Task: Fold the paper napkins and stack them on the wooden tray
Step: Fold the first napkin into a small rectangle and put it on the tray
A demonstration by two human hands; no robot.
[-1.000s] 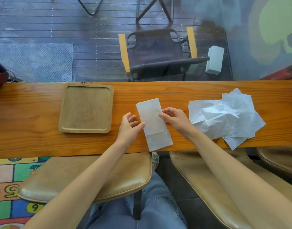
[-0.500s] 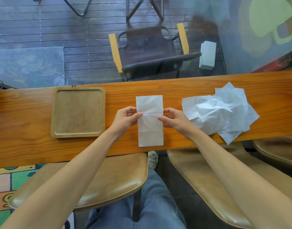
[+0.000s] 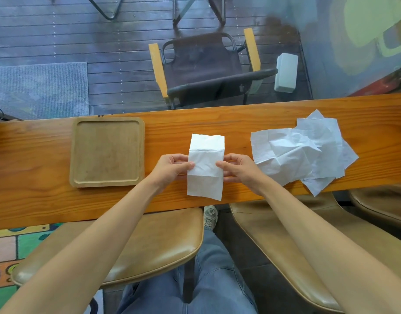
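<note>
A white napkin [image 3: 206,168] lies in the middle of the counter [image 3: 251,128], a long folded strip that reaches from near the front edge toward the back. The left hand [image 3: 171,169] pinches its left edge and the right hand [image 3: 238,169] pinches its right edge, so each grip holds the napkin. The tray [image 3: 107,152] sits to the left, near the back edge. A pile [image 3: 303,152] of loose napkins lies to the right, hanging a bit over the front edge.

Soft even daylight, faint shadows, sharp focus, wide-angle bowing at edges.
</note>
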